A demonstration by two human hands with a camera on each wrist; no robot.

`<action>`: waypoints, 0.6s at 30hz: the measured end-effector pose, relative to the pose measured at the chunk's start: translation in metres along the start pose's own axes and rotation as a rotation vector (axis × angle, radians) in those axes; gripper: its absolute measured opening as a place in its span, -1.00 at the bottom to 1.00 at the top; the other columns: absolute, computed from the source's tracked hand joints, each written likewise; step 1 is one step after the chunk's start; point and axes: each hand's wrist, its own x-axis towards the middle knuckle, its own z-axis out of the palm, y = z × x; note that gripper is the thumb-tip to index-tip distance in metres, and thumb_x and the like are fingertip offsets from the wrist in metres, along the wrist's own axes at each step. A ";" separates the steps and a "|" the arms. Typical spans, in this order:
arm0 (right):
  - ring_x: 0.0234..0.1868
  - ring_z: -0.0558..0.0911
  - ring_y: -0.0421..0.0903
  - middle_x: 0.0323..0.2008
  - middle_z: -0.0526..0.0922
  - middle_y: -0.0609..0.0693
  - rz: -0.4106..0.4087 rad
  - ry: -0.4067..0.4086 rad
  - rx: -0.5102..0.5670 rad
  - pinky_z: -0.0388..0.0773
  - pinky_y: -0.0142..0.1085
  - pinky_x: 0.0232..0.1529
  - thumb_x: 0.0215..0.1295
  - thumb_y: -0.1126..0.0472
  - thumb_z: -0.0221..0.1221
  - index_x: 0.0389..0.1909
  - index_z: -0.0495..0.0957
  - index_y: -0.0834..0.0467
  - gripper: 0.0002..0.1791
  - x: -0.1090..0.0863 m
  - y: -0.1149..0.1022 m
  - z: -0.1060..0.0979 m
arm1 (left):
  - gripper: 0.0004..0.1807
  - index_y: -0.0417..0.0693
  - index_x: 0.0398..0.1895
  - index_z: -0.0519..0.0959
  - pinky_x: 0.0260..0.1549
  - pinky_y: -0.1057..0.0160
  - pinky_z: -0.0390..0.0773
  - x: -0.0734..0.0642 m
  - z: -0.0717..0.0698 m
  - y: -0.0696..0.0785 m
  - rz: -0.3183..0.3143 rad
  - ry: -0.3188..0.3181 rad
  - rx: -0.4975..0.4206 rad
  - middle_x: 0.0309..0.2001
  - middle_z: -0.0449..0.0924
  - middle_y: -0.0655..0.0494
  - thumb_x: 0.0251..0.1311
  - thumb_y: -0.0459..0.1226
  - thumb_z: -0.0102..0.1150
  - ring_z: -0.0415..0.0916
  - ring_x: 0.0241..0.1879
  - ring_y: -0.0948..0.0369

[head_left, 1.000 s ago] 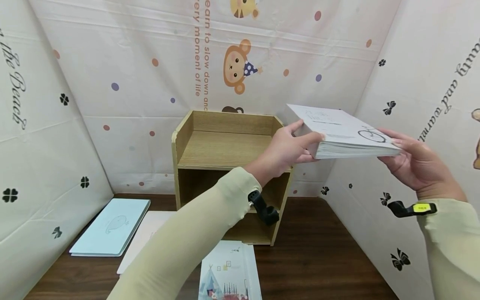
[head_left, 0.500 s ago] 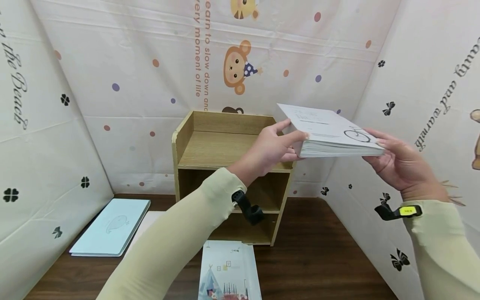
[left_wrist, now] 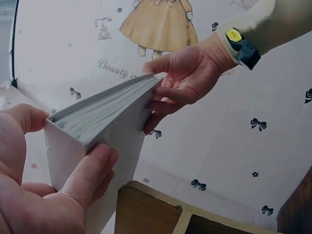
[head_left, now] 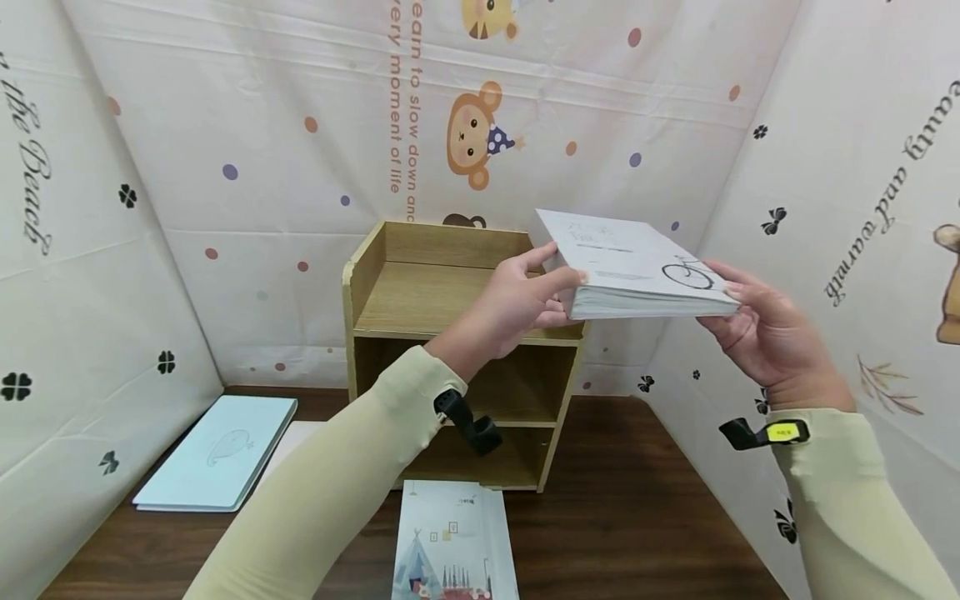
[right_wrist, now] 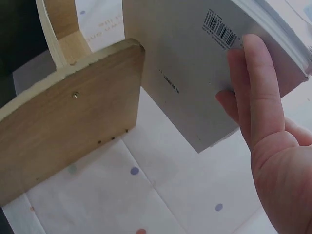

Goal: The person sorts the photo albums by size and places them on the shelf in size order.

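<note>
A thick white book (head_left: 630, 258) with a bicycle drawing on its cover is held level in the air, overlapping the right end of the shelf's top in the head view. My left hand (head_left: 506, 304) grips its spine side, thumb on top and fingers beneath. At the opposite edge my right hand (head_left: 772, 333) holds it, thumb above and fingers spread under the back cover. That back cover (right_wrist: 195, 73), with a barcode, shows in the right wrist view beside the shelf's side panel. The page edges (left_wrist: 102, 107) face the left wrist camera.
A small wooden shelf (head_left: 442, 300) with a raised rim and lower compartments stands on the dark wood table (head_left: 622, 500). Before it lies an illustrated book (head_left: 453, 542). A light blue book (head_left: 217, 454) and a partly hidden pale book (head_left: 288, 442) lie at left. Printed cloth walls surround everything.
Both hands have carried the white book leftward, from right of the shelf to over its right end. The shelf and the other books have stayed in place.
</note>
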 end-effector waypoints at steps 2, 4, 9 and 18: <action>0.18 0.69 0.19 0.27 0.56 0.38 -0.007 0.011 -0.001 0.59 -0.09 0.22 0.53 0.54 -0.31 0.36 0.36 0.51 -0.51 0.001 0.005 0.002 | -0.16 0.13 0.62 0.15 0.07 0.05 0.70 -0.002 -0.003 0.000 0.008 -0.004 0.007 0.03 0.66 -0.16 0.32 -0.34 0.27 0.71 -0.11 0.03; 0.16 0.70 0.18 0.26 0.57 0.37 -0.013 0.021 0.001 0.60 -0.10 0.20 0.54 0.53 -0.31 0.35 0.37 0.51 -0.52 0.002 0.009 0.004 | -0.16 0.12 0.63 0.13 0.08 0.04 0.68 -0.004 -0.007 0.000 0.013 -0.008 0.014 0.06 0.65 -0.18 0.34 -0.34 0.25 0.71 -0.12 0.03; 0.15 0.71 0.17 0.25 0.59 0.36 -0.021 0.030 0.003 0.63 -0.10 0.16 0.56 0.52 -0.30 0.34 0.38 0.51 -0.53 0.005 0.019 0.007 | -0.17 0.11 0.63 0.11 0.07 0.02 0.69 -0.010 -0.016 0.000 0.019 -0.012 0.028 0.10 0.63 -0.22 0.36 -0.34 0.23 0.71 -0.09 0.01; 0.09 0.73 0.12 0.22 0.61 0.32 -0.037 0.070 -0.043 0.69 -0.14 0.09 0.57 0.49 -0.23 0.34 0.40 0.47 -0.56 0.009 0.032 0.012 | -0.19 0.11 0.62 0.16 0.02 0.07 0.71 -0.016 -0.029 0.001 0.043 0.017 0.056 0.04 0.67 -0.24 0.34 -0.34 0.24 0.73 -0.14 0.03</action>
